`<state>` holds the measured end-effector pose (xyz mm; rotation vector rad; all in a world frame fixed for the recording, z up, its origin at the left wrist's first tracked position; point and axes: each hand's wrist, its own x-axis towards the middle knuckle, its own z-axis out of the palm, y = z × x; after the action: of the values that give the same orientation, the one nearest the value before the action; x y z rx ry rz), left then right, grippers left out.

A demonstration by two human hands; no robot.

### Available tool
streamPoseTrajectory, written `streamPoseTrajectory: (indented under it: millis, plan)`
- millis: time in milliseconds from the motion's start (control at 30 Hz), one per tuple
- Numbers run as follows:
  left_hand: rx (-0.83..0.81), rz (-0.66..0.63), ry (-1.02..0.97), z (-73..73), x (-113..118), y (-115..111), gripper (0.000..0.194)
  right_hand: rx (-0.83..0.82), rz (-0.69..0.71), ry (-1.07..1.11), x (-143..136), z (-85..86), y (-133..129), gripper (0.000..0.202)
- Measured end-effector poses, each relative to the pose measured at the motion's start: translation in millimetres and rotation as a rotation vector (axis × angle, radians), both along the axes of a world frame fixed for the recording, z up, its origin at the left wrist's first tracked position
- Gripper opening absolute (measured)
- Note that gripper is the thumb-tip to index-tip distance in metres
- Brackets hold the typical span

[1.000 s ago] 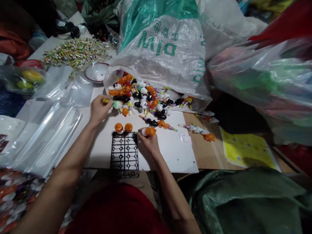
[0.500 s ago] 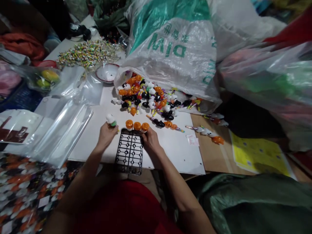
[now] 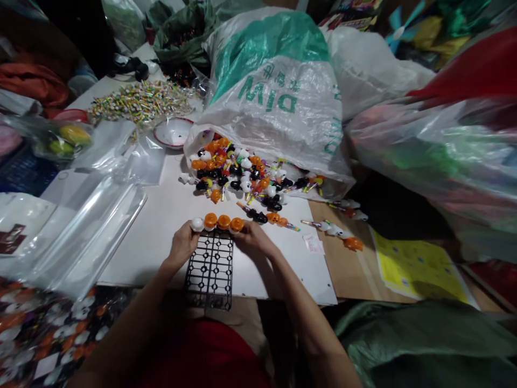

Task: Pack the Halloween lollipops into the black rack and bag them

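Observation:
My left hand (image 3: 183, 245) is closed around a small white-topped figure (image 3: 197, 224), at the left end of a row of orange pumpkin-like tops (image 3: 223, 221). At the row's right end, my right hand (image 3: 250, 237) has its fingers closed on the last orange-topped figure (image 3: 236, 225). Below the row, a black plastic grid rack (image 3: 210, 269) overhangs the table's front edge. What lies under the tops and the fingertips is hidden.
A large white-and-green woven sack (image 3: 274, 81) spills a heap of orange, black and white figures (image 3: 242, 172) behind my hands. Clear plastic sleeves (image 3: 92, 231) lie left. A red-rimmed bowl (image 3: 173, 132) sits farther back; yellow sheets (image 3: 416, 269) lie right.
My left hand has moved right and brought the white-topped figure from apart on the left to beside the orange row. My right hand stays at the row's right end. The view has shifted slightly.

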<state>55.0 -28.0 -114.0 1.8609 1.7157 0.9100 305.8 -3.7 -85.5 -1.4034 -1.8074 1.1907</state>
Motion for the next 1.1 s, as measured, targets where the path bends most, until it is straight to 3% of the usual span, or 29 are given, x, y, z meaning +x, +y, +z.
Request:
streamPoseTrajectory:
  millis: [100,200,300,367,433,533,633,733,800,900,1000,1067,1100]
  plan:
    - [0.022,0.000,-0.013,-0.5,3.9,1.0,0.005,0.151,0.055,-0.335,-7.7,24.2,52.8,0.022]
    - [0.005,0.002,-0.034,-2.6,3.0,-4.5,0.010,0.220,0.077,-0.689,-35.0,39.7,96.5,0.029]
    - [-0.069,-0.041,-0.131,0.9,-9.6,-7.1,0.017,0.216,0.102,-0.838,-49.2,39.6,105.4,0.030]
    - [-0.062,-0.092,-0.186,13.5,-20.4,4.4,0.023,0.224,0.072,-0.866,-40.3,33.3,95.1,0.029]
    - [0.042,-0.071,-0.140,36.4,-24.9,33.9,0.029,0.216,0.038,-0.872,-22.3,27.1,82.1,0.026]
    - [0.212,0.043,0.096,78.5,-8.0,107.0,0.031,0.198,-0.017,-0.811,-4.8,24.2,74.9,0.024]
    - [0.036,0.026,0.450,105.5,31.2,179.4,0.030,0.206,-0.098,-0.769,-17.2,26.3,85.3,0.029]
    - [-0.113,0.028,0.556,111.9,57.7,212.5,0.025,0.163,-0.145,-0.807,-41.8,26.3,103.7,0.034]
    - [-0.127,0.033,0.553,112.3,52.7,211.1,0.025,0.107,-0.158,-0.833,-50.3,25.2,114.6,0.034]
    - [-0.123,0.058,0.533,109.7,14.4,185.7,0.029,0.061,-0.180,-0.768,-42.4,26.8,122.0,0.031]
    - [-0.170,0.114,0.157,93.8,-29.5,140.3,0.042,-0.001,-0.189,-0.436,-15.1,31.1,111.7,0.027]
    - [-0.253,0.201,-0.191,75.7,-46.1,102.6,0.050,-0.049,-0.208,-0.108,6.7,31.8,90.6,0.030]
    - [-0.286,0.253,-0.267,66.4,-49.9,83.4,0.051,-0.061,-0.237,0.032,16.4,31.5,75.0,0.032]
